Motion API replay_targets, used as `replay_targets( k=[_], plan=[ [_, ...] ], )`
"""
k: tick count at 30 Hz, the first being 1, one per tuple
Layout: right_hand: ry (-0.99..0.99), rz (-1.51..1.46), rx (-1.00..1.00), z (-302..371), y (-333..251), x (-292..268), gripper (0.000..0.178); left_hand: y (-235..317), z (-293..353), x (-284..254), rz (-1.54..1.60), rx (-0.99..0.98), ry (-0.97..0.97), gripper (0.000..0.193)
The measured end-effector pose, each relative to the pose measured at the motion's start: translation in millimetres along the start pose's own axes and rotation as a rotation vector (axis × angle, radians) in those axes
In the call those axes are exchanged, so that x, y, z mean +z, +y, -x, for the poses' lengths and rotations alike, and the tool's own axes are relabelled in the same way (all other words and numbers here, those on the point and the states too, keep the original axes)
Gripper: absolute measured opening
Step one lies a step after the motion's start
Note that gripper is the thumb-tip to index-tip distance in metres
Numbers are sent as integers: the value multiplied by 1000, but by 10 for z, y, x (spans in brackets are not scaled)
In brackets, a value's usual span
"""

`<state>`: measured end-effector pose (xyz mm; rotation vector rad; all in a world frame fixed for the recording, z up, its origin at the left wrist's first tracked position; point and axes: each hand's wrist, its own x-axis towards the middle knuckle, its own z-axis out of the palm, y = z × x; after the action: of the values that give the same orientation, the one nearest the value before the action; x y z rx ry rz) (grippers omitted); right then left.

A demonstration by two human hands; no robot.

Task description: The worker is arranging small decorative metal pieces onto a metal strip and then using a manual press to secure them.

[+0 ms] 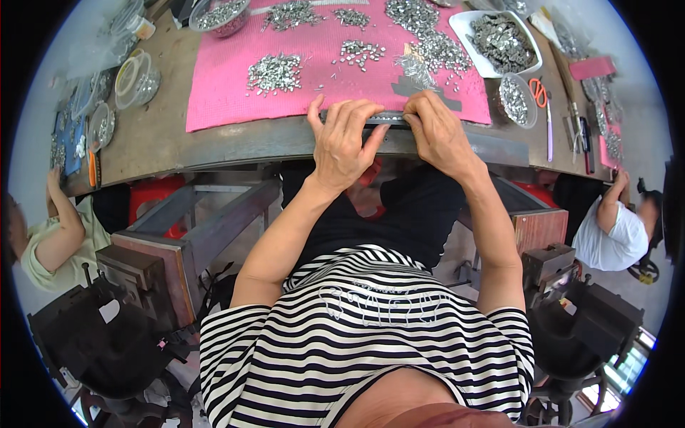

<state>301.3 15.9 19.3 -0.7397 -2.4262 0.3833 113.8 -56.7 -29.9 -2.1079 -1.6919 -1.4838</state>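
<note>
At the near edge of the bench, both hands are on a narrow dark metal strip [389, 117] with a row of small shiny pieces along it. My left hand [342, 143] grips its left part, fingertips along the top and thumb below. The fingers of my right hand [437, 132] are bent and pinch its right end. Just beyond lies a pink textured mat [221, 89]. A pile of small silvery metal pieces [275, 73] sits on the mat's left part, and a looser cluster [362, 53] lies in its middle. A flat grey bar [428, 98] rests behind my right hand.
On the right stand a white tray [462, 32] of metal parts, a clear tub [515, 100] of small pieces and orange-handled scissors [539, 93]. Clear round containers [135, 80] stand at left. Co-workers sit at left [68, 232] and right [614, 228].
</note>
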Motion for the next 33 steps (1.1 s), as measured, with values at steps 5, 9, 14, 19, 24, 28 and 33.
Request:
replay_targets(
  k=[5,9,14,19,24,28,33],
  plan=[
    [-53,82,-64,-77,-27,-44,14,-12,-13,6,-9,3,7,38],
    [-80,235,-166,-108,-79,-38,15,-6,-15,-6,-2,-8,9,38],
    [-25,253,-224,-103,-122,-135,12,34,-45,-13,23,-13,29,37],
    [7,36,-120,-398,-18,-402,20,20,32,-14,13,-50,2,35],
    [302,-240,116,-1177,38,-634,16,92,-126,-217,109,-107,-16,30],
    [143,-210,103,-1477,438,75,16,-481,-527,-429,-15,-78,12,25],
    [-20,20,59,-1838,593,682,20,-1418,-996,-498,-142,-123,-22,33]
  ],
)
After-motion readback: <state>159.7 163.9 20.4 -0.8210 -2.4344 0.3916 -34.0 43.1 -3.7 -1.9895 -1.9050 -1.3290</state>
